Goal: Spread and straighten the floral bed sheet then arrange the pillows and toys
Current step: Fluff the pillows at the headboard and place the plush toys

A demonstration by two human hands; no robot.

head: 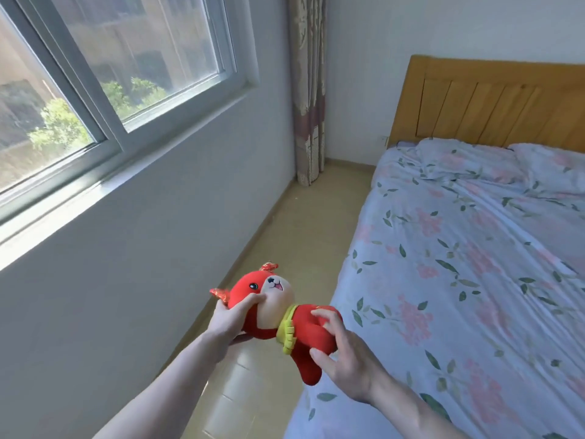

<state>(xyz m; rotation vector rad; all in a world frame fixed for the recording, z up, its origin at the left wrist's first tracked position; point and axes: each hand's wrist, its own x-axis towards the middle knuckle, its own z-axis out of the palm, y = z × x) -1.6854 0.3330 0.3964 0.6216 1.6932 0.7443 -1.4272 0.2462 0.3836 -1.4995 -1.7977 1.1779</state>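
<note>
Left hand point(232, 315) fingers curl round the head of the red plush toy point(281, 315), right hand point(345, 353) fingers grasp its body, lower centre of frame over the floor point(285, 248). Floral bed sheet point(474, 264) lies spread at right, two matching pillows point(468, 160) by the wooden headboard point(493, 103), upper right.

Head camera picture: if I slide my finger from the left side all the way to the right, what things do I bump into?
window → left hand → red plush toy → curtain → right hand → floral bed sheet → wooden headboard
</note>
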